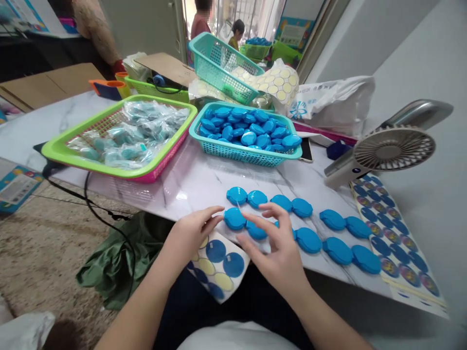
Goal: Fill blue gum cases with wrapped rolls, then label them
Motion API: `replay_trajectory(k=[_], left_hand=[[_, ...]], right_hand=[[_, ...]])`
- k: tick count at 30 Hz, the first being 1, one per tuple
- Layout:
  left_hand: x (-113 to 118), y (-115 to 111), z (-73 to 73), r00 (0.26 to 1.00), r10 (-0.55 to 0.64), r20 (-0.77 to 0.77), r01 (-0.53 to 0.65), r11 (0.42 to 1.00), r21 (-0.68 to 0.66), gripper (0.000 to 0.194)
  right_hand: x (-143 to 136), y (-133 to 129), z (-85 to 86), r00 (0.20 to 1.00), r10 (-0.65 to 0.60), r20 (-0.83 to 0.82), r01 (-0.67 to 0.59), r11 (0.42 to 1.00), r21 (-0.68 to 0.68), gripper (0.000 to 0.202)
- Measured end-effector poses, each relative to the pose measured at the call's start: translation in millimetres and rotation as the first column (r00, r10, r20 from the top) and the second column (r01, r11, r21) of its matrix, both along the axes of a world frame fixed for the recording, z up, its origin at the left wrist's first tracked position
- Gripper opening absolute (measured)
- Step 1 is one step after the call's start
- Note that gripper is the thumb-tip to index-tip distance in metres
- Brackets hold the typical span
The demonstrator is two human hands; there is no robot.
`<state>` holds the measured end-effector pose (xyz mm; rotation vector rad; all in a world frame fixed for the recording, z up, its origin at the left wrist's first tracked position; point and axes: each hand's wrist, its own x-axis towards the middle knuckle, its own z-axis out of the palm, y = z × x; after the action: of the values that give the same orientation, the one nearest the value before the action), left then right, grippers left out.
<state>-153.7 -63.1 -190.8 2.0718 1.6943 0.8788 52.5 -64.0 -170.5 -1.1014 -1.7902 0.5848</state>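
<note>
Blue oval cases lie in two rows along the table's front edge. My left hand (193, 232) has its thumb and forefinger close together beside the leftmost front case (234, 218); whether anything thin is between them cannot be made out. Over the front row is my right hand (275, 238), fingers spread and curved, partly hiding several cases. A small clear sliver shows near its forefinger tip, too small to identify. Below the hands, a sheet of round blue stickers (222, 265) with bare yellowish circles rests over the lap at the table edge.
A blue basket (244, 154) of blue cases stands behind the rows. To its left, a green basket (146, 171) holds bagged items. On the right are a handheld fan (394, 148) and a larger sticker sheet (397, 243). Two people (200, 22) appear beyond the doorway.
</note>
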Motion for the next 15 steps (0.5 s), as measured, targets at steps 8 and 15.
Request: replay_trajectory(k=[8, 15], left_hand=[[-10, 21, -6.2, 0.962, -0.163, -0.221, 0.15, 0.986, -0.076, 0.024], [-9, 18, -16.3, 0.96, -0.127, -0.25, 0.151, 0.985, 0.08, 0.021]], right_hand=[[-17, 39, -2.7, 0.986, -0.135, -0.099, 0.098, 0.945, -0.313, 0.016], [-23, 35, -11.0, 0.972, -0.232, -0.043, 0.2, 0.908, -0.367, 0.016]])
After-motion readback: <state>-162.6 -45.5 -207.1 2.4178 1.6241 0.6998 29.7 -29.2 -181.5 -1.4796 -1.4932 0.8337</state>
